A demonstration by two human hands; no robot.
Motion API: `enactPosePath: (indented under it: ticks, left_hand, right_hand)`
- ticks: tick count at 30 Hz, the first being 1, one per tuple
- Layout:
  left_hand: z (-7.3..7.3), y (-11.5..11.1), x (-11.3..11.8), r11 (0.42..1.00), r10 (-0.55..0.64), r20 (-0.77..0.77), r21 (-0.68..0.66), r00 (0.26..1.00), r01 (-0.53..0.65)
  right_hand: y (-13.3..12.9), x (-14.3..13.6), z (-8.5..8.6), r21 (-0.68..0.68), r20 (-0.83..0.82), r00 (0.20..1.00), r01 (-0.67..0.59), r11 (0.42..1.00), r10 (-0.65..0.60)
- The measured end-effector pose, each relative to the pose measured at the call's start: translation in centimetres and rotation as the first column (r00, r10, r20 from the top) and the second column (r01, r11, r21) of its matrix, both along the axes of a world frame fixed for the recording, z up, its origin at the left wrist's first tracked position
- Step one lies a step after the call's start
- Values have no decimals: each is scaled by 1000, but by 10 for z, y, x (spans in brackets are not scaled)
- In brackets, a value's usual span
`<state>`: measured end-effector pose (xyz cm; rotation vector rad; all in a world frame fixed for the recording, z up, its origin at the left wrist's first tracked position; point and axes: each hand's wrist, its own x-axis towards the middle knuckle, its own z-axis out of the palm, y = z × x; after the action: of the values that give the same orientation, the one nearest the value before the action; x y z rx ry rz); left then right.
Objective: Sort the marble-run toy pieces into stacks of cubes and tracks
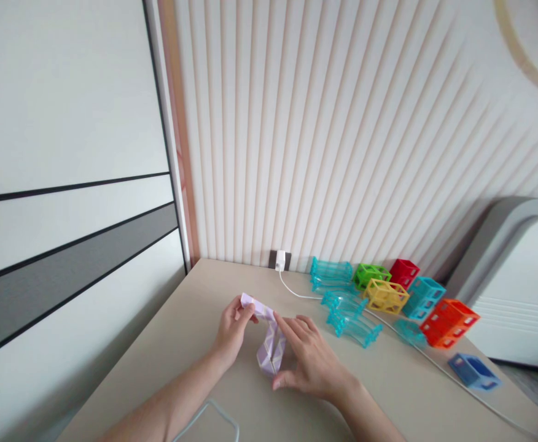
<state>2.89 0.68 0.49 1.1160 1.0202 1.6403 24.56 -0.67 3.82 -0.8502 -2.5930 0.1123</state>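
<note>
A pale purple and white twist puzzle of linked wedges point(269, 344) lies bent on the beige table point(195, 344). My left hand point(233, 328) pinches its upper left end. My right hand point(309, 361) grips its lower part, thumb under and fingers along its right side. Both hands hold the same piece just above the tabletop.
Against the ribbed wall stand several teal curved plastic pieces point(343, 301) and open-frame blocks: green point(371, 274), yellow point(385, 295), red point(404, 272), teal point(423, 296), orange point(448, 322), blue point(474, 371). A white charger point(280, 261) with its cable point(296, 293) crosses the table.
</note>
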Motion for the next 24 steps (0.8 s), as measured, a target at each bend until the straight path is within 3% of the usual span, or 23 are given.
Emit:
enactPosePath:
  ticks: [6,14,20,24]
  left_hand:
    - [-2,1,4,999,-37,68,-7,997,37]
    - [-3,-8,6,950,-266,62,-153,962,272]
    - [2,-3,3,963,-257,-41,-94,965,253]
    - [3,-3,4,977,-206,-92,-78,974,199]
  right_hand:
    - [-1,-5,0,67,166,985,33,997,-44]
    - [-2,-1,3,36,47,990,-133,990,132]
    - [-6,-3,14,55,31,998,-63,997,61]
    - [-10,-7,12,105,44,999,-29,994,24]
